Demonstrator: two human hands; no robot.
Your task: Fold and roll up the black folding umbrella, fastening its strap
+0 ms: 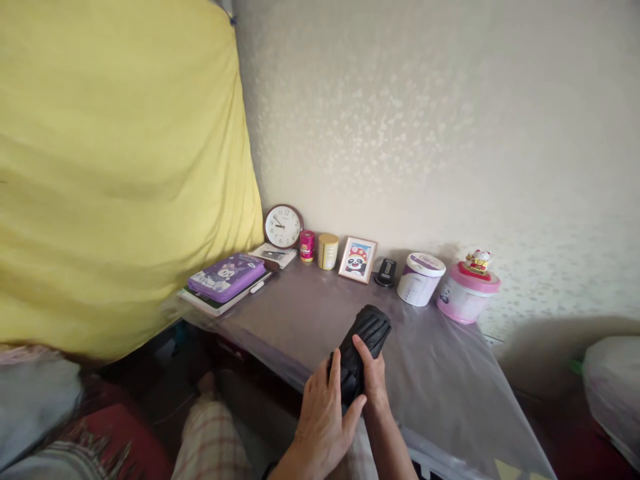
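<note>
A black folded umbrella (pixel 371 328), its pleated cloth rolled tight, is tilted over the front edge of the table, its far end leaning up and to the right. My left hand (pixel 323 417) wraps its lower left side, fingers along the cloth and thumb across the near end. On the right side, my right hand (pixel 374 380) grips it with the thumb lying on top. The umbrella's near end is hidden behind my hands.
The table (pixel 300 327) has a clear plastic cover. Along the wall stand a round clock (pixel 283 226), a pink can (pixel 307 246), a yellow-lidded jar (pixel 328 251), a framed panda picture (pixel 358 260), a white tub (pixel 421 279) and a pink-lidded tub (pixel 467 293). A purple case (pixel 227 277) lies left.
</note>
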